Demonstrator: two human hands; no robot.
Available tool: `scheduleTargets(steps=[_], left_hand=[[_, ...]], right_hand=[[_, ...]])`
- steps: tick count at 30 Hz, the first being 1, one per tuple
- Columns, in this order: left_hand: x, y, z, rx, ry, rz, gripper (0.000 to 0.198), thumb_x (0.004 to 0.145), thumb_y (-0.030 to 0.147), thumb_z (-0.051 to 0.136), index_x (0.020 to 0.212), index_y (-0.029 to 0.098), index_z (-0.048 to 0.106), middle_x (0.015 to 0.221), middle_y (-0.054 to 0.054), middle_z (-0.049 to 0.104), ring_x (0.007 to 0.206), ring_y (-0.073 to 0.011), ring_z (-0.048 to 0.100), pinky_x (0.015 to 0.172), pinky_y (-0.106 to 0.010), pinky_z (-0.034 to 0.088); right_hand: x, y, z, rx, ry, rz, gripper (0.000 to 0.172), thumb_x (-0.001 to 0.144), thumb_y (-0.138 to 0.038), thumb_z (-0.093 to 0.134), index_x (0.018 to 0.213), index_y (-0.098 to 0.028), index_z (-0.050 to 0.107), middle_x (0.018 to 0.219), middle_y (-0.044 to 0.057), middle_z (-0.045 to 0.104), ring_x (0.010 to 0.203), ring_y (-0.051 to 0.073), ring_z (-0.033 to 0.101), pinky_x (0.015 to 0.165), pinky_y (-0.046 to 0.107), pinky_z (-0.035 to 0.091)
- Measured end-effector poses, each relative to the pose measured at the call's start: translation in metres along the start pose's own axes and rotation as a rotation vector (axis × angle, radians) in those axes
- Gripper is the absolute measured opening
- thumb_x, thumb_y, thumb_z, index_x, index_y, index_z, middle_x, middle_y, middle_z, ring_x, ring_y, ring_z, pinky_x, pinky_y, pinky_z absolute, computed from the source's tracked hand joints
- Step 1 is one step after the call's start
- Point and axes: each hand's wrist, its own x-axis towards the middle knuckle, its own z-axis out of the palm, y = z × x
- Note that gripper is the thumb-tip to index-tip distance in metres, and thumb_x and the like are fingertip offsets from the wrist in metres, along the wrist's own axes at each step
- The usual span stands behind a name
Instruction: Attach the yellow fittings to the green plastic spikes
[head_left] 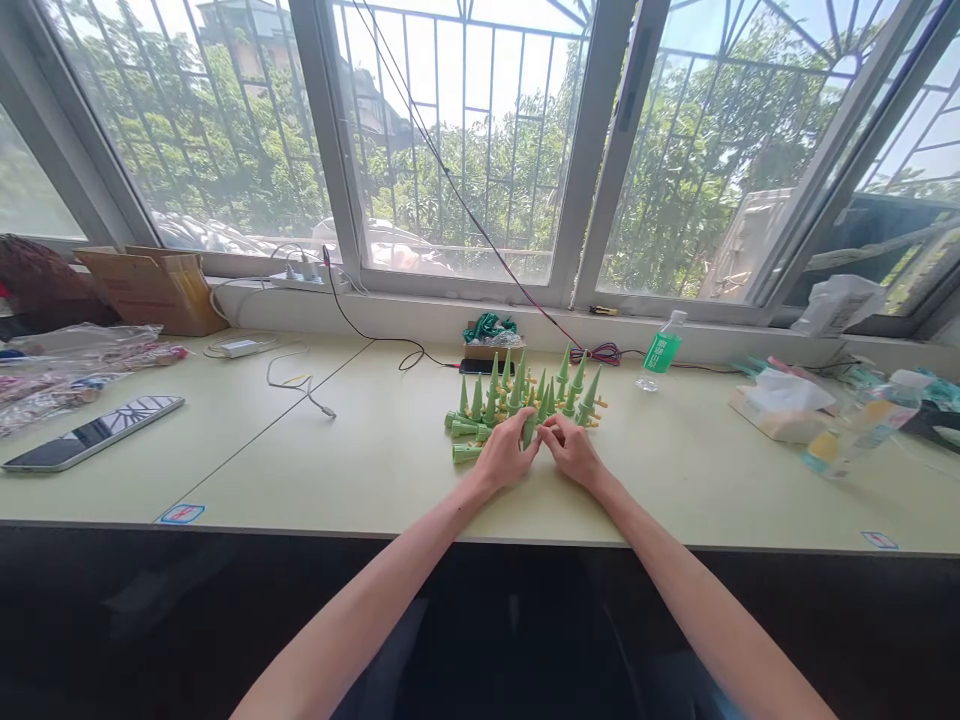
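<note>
The grip is a close one made by two hands: the left hand (pixel 508 450) has its thumb and fingers curled in around an upright green piece (pixel 529 430), while the right hand (pixel 573 448) has its fingertips drawn together against the near right side of it. The left looks closed on the piece; whether the right pinches some small part or only touches the green one, I cannot tell, since its own fingers cover the spot.

Just beyond the grip, standing green cones (pixel 589 397) crowd together on the table (pixel 375 470), with yellow-orange bits (pixel 602 403) showing among them and to their right. Just left of the grip, a few lying green cones (pixel 466 453) rest on their sides, wide ends facing left. Past the cluster are a dark phone (pixel 486 368) and a small box (pixel 495 352); a bottle (pixel 663 352) stands farther off to the right.

As for progress, I judge the handling of the held piece unfinished, as both hands are at it. Many cones are upright and several lie flat, but which are finished and which await their turn cannot be told from here
</note>
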Motion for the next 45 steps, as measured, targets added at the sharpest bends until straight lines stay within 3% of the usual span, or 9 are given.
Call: scheduleTargets(steps=[8, 13, 19, 24, 30, 36, 41, 45], left_hand=[[0.0000, 0.0000, -0.0004, 0.010, -0.007, 0.000, 0.038, 0.087, 0.029, 0.055, 0.123, 0.018, 0.052, 0.068, 0.004, 0.049, 0.057, -0.0113, 0.045, 0.059, -0.023, 0.038], [-0.0002, -0.0004, -0.0002, 0.003, 0.009, -0.006, 0.038, 0.086, 0.028, 0.056, 0.123, 0.018, 0.052, 0.069, 0.003, 0.052, 0.059, -0.0120, 0.047, 0.060, -0.023, 0.039], [-0.0003, -0.0010, 0.0000, 0.011, 0.003, 0.008, 0.038, 0.086, 0.029, 0.056, 0.123, 0.018, 0.052, 0.067, 0.004, 0.050, 0.056, -0.0113, 0.045, 0.060, -0.023, 0.039], [-0.0001, -0.0011, 0.0004, 0.001, 0.014, 0.006, 0.038, 0.086, 0.027, 0.056, 0.123, 0.018, 0.053, 0.068, 0.003, 0.051, 0.057, -0.0112, 0.046, 0.060, -0.023, 0.038], [0.0001, -0.0023, 0.0015, 0.016, 0.013, 0.014, 0.039, 0.086, 0.028, 0.056, 0.123, 0.018, 0.052, 0.066, 0.004, 0.049, 0.056, -0.0114, 0.045, 0.059, -0.023, 0.038], [0.0000, -0.0017, 0.0009, 0.010, 0.007, 0.003, 0.039, 0.086, 0.028, 0.055, 0.124, 0.018, 0.052, 0.069, 0.003, 0.052, 0.058, -0.0119, 0.047, 0.059, -0.023, 0.038], [0.0000, -0.0012, 0.0007, 0.017, -0.005, 0.006, 0.039, 0.086, 0.029, 0.055, 0.123, 0.018, 0.051, 0.067, 0.004, 0.049, 0.057, -0.0116, 0.045, 0.059, -0.023, 0.037], [0.0000, -0.0003, 0.0000, 0.011, -0.006, -0.001, 0.038, 0.087, 0.030, 0.055, 0.123, 0.018, 0.051, 0.068, 0.003, 0.049, 0.058, -0.0116, 0.046, 0.059, -0.023, 0.038]], right_hand=[[0.0008, 0.0030, -0.0002, -0.041, 0.009, -0.033, 0.041, 0.097, -0.050, 0.038, 0.074, -0.020, 0.053, 0.057, -0.002, 0.049, 0.051, 0.012, 0.038, 0.054, 0.026, 0.032], [0.0004, 0.0033, -0.0001, -0.009, -0.009, 0.000, 0.035, 0.095, -0.051, 0.042, 0.086, -0.020, 0.055, 0.056, -0.003, 0.051, 0.049, 0.013, 0.039, 0.053, 0.026, 0.033], [0.0010, 0.0044, 0.0002, -0.052, 0.010, -0.043, 0.043, 0.097, -0.051, 0.038, 0.070, -0.020, 0.050, 0.057, -0.002, 0.047, 0.052, 0.012, 0.038, 0.054, 0.026, 0.032], [0.0002, 0.0027, -0.0001, -0.039, 0.007, -0.014, 0.034, 0.095, -0.051, 0.045, 0.085, -0.020, 0.055, 0.052, -0.006, 0.044, 0.047, 0.012, 0.033, 0.052, 0.026, 0.030], [0.0013, 0.0034, 0.0000, -0.045, 0.013, -0.044, 0.043, 0.096, -0.052, 0.039, 0.072, -0.020, 0.053, 0.057, -0.002, 0.048, 0.052, 0.012, 0.038, 0.053, 0.026, 0.032], [0.0007, 0.0035, 0.0002, -0.021, 0.009, -0.013, 0.035, 0.094, -0.052, 0.045, 0.085, -0.020, 0.056, 0.054, -0.004, 0.048, 0.048, 0.012, 0.035, 0.052, 0.026, 0.031], [0.0011, 0.0045, 0.0000, -0.038, 0.009, -0.039, 0.045, 0.097, -0.052, 0.037, 0.068, -0.020, 0.051, 0.056, -0.002, 0.047, 0.052, 0.013, 0.037, 0.054, 0.026, 0.032], [0.0004, 0.0037, -0.0007, -0.014, -0.005, -0.010, 0.038, 0.096, -0.052, 0.040, 0.081, -0.020, 0.055, 0.055, -0.003, 0.049, 0.050, 0.013, 0.038, 0.053, 0.026, 0.032]])
